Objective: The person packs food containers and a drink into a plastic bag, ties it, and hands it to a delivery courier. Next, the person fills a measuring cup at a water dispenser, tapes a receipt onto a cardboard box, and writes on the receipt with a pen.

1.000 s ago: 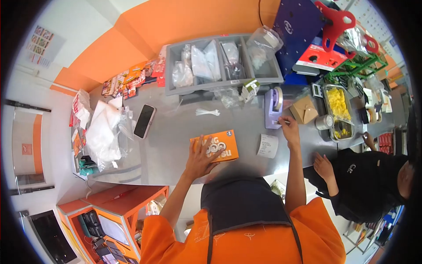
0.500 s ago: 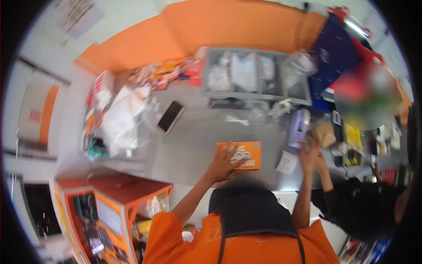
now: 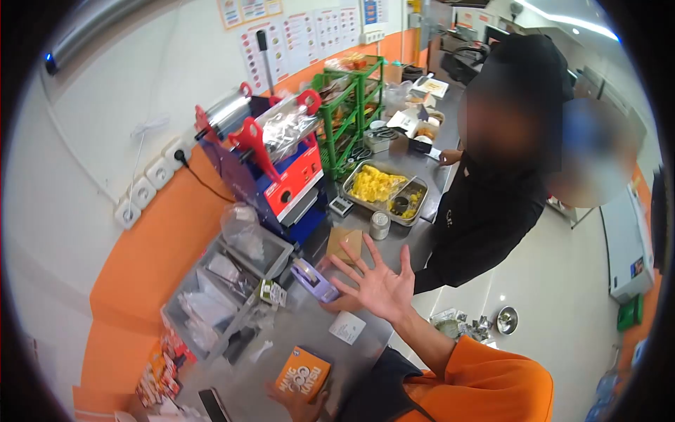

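Observation:
My right hand (image 3: 385, 287) is raised over the counter, palm showing, fingers spread wide with nothing in them. At the bottom of the head view, my left hand (image 3: 299, 402) grips the near end of an orange printed box (image 3: 304, 373) on the counter. Beyond my right hand, a purple tape dispenser (image 3: 314, 279) sits with a co-worker's hand (image 3: 342, 303) close beside it. A white paper slip (image 3: 346, 328) lies between the box and my right hand. A brown folded paper piece (image 3: 343, 245) is past my fingertips.
A grey divided bin (image 3: 264, 288) holds plastic packs. Behind it stands a red and blue sealing machine (image 3: 281, 176). Further along are a metal tray (image 3: 388, 214) of yellow food, a can (image 3: 380, 226) and green racks (image 3: 344, 112). A co-worker (image 3: 485, 218) in black stands at the right.
The view has swung to the right. My right hand has lifted from beside the tape dispenser and spread open. My left hand has shifted from the box's top to its near end.

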`<move>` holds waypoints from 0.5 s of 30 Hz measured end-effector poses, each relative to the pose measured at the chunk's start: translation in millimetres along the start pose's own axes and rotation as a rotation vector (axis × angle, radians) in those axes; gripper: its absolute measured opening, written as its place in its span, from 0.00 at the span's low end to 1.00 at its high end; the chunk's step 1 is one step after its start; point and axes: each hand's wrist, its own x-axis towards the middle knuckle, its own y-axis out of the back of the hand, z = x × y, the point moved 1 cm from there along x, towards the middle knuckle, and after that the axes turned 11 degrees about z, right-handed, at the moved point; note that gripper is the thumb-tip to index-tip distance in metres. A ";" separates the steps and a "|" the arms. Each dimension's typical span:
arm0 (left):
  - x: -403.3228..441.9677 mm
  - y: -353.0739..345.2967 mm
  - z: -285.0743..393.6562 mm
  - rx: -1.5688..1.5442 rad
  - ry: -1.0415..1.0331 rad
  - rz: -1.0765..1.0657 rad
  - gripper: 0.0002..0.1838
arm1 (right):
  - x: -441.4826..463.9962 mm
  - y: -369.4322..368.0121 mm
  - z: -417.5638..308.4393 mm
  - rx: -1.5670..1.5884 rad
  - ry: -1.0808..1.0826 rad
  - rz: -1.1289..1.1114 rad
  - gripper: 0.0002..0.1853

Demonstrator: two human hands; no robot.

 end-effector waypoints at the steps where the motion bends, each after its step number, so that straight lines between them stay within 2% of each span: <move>1: 4.9 1.4 -8.2 -0.157 0.207 0.095 0.46 | 2.6 12.8 -8.8 0.010 0.027 0.015 0.43; 2: 13.9 5.2 -11.4 -0.332 0.396 0.227 0.48 | 3.7 22.5 -14.8 0.019 0.047 0.040 0.43; 3: 38.3 25.8 -10.5 -0.542 0.691 0.263 0.51 | 3.7 26.4 -19.0 -0.003 0.079 0.025 0.43; 5: 74.7 48.6 -5.2 -1.847 1.048 0.700 0.49 | 5.1 34.7 -25.3 -0.039 0.113 0.035 0.42; 7: 84.8 28.2 -42.4 -2.110 1.210 0.998 0.39 | 6.0 39.4 -26.7 -0.045 0.137 0.071 0.42; 9: 94.5 9.3 -41.8 -2.171 1.230 1.029 0.41 | 3.2 45.7 -23.9 -0.018 0.124 0.110 0.42; 12: 80.0 -17.5 -62.3 -2.182 0.547 0.166 0.41 | 1.7 48.5 -18.9 -0.054 0.082 0.095 0.43; 14: 82.0 -8.2 -44.1 -2.154 0.902 0.427 0.41 | -3.9 53.9 -16.1 -0.109 0.052 0.078 0.42; 15: 82.9 -3.1 -29.2 -2.117 1.080 0.564 0.41 | -6.7 57.6 -16.0 -0.315 0.038 0.131 0.39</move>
